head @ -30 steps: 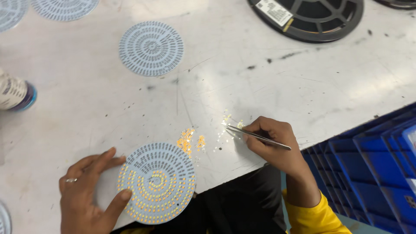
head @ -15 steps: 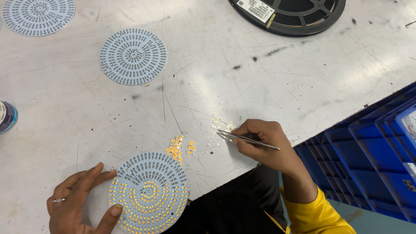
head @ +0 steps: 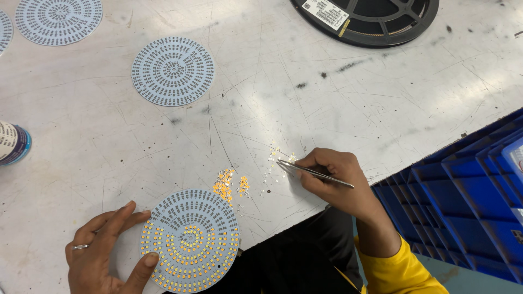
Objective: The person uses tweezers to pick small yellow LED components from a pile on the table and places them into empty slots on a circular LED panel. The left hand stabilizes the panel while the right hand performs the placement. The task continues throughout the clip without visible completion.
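Round board [head: 190,239], partly filled: lies at the near bench [head: 327,98] edge, 7 o'clock in the view, overhanging slightly. Outer and inner rings carry orange-yellow chips; the middle rings are bare.

Left hand [head: 103,256]: fingers spread, thumb and forefinger resting on the board's left rim, steadying it. Against the earlier views it keeps the same hold; the board sits in the same spot on the bench.

Right hand [head: 338,182]: at 4 o'clock, pinching thin metal tweezers [head: 313,173]. The tips point toward 9 o'clock into a loose scatter of pale chips [head: 275,160]; since the earlier views they stay at this scatter, so picking looks to be in progress, no chip yet carried over.

Orange chip pile [head: 229,185]: just beyond the board at 1 o'clock from it.

Empty round boards [head: 173,71]: two at 11 o'clock.

Black reel [head: 376,22]: 1 o'clock.

Blue crates [head: 468,207]: 4 o'clock, off the bench.
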Demonstrator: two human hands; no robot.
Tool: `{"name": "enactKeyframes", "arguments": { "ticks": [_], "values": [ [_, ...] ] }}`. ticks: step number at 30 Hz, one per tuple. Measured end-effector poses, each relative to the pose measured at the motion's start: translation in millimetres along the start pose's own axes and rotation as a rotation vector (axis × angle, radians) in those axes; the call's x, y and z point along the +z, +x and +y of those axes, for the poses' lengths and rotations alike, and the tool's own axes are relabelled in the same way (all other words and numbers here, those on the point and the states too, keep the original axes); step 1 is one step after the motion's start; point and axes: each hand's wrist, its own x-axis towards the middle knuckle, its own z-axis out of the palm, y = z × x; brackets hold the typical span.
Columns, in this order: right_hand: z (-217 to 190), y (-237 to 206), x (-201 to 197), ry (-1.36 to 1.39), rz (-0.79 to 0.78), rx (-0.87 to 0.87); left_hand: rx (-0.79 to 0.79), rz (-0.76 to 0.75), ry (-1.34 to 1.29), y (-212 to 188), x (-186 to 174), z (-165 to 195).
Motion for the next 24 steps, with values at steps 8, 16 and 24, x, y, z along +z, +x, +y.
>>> {"name": "enactKeyframes", "arguments": {
  "ticks": [8, 16, 24],
  "values": [
    [-0.5, -0.4, -0.1, 0.008, -0.048, 0.021, -0.016, -0.007, -0.010, 0.2, -1.1, 1.8],
    [0.9, -0.4, -0.5, 0.012, -0.067, 0.019, 0.031, 0.007, -0.020, 6.7, -5.0, 12.6],
    [-8.3, -3.7, 4.0, 0.130, -0.251, -0.076, 0.122, 0.084, -0.049, 12.9, -13.6, 34.8]
  ]
}}
